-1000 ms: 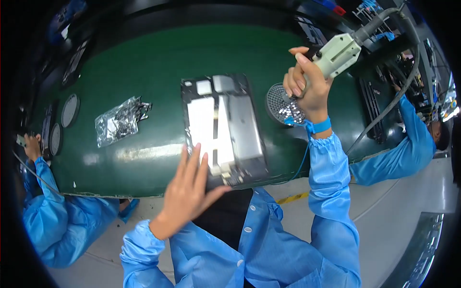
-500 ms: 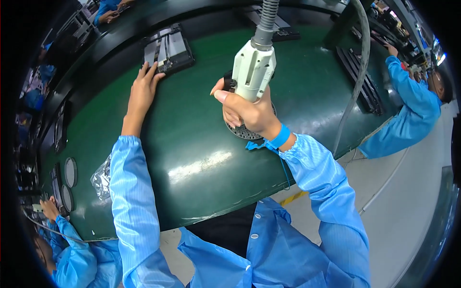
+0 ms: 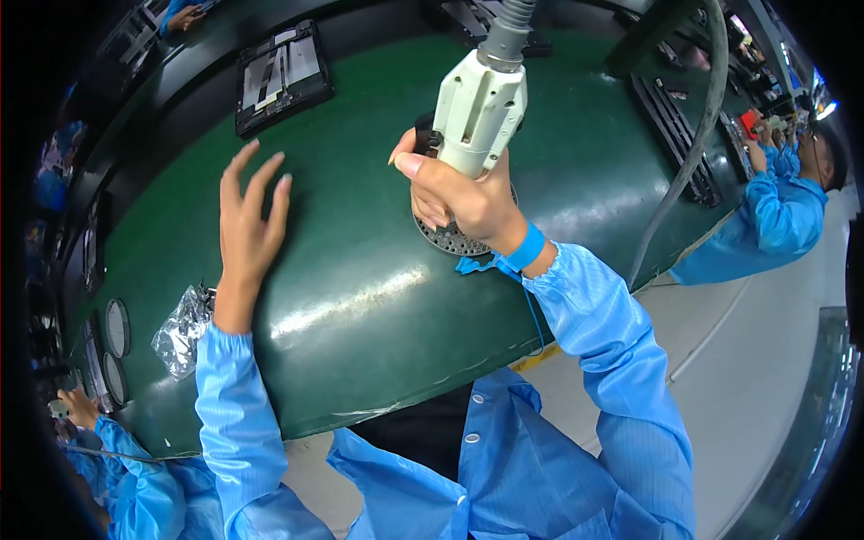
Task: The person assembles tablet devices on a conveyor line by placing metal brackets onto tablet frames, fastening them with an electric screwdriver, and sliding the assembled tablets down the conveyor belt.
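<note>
My right hand [image 3: 463, 198] is wrapped round a pale electric screwdriver [image 3: 479, 108], its thumb and fingers closed on the lower body. A ribbed grey sleeve joins the tool's top; its tip is hidden behind the hand. Just under that hand sits a round perforated dish [image 3: 450, 241], partly covered. My left hand [image 3: 249, 211] hovers over the green mat with fingers spread and nothing in them. Beyond its fingertips lies an opened tablet-like device [image 3: 283, 79] with a black frame and silvery panels inside, apart from the hand.
A crumpled clear plastic bag [image 3: 182, 335] lies by my left forearm, near two round dishes [image 3: 117, 328]. Long black parts [image 3: 673, 144] lie at the right, beside a hanging grey cable [image 3: 697, 148]. Co-workers in blue sleeves [image 3: 783, 211] sit on both sides.
My left hand has let go of the tablet-like device and drawn back toward me. The device now sits farther up and left in the picture. My right hand keeps its grip.
</note>
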A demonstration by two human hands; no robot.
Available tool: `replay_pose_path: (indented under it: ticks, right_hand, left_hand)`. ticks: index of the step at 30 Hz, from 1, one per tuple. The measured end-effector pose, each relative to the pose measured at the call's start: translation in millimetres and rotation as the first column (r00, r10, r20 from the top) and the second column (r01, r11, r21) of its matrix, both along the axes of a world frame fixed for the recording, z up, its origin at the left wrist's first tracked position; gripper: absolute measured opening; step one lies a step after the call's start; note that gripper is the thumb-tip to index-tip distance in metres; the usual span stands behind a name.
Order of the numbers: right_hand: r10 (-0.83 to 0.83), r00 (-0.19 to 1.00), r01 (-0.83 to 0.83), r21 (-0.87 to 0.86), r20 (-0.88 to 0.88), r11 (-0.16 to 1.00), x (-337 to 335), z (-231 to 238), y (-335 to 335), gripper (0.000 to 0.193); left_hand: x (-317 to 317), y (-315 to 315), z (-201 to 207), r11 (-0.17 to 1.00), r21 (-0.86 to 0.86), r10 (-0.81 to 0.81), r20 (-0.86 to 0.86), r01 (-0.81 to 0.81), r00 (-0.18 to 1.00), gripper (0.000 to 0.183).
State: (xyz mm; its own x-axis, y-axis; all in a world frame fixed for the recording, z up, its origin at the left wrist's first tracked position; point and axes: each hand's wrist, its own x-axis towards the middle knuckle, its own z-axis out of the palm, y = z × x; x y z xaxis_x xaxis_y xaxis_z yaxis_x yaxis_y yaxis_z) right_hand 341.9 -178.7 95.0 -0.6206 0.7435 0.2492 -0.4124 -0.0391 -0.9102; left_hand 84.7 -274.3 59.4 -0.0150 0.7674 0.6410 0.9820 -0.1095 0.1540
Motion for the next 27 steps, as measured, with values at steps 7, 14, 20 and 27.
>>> replay_pose_path:
  ticks: [7, 14, 20, 27]
  right_hand:
    - [0.009, 1.0, -0.01, -0.031, -0.018, 0.999, -3.5, 1.8, -2.3, 0.014]
    - [0.006, 1.0, -0.006, -0.019, -0.018, 1.0, -4.1, 1.5, -3.1, 0.014]
    - [0.001, 1.0, -0.002, 0.017, 0.02, 1.0, -4.8, 1.4, -2.7, 0.015]
    - [-0.033, 0.995, 0.026, 0.072, 0.093, 0.997, -9.3, 3.1, -4.5, 0.01]
  left_hand:
    - [22.6, -54.1, 6.6, 0.994, -0.096, -0.049, 0.047, 0.054, 0.998, 0.023]
    - [24.1, -56.3, 6.2, 0.99, -0.098, -0.1, 0.052, 0.105, 0.994, 0.024]
    - [28.9, -56.9, 6.3, 0.986, -0.092, -0.135, 0.051, 0.14, 0.989, 0.025]
    - [27.2, -55.6, 5.3, 0.982, -0.095, -0.159, 0.066, 0.165, 0.985, 0.026]
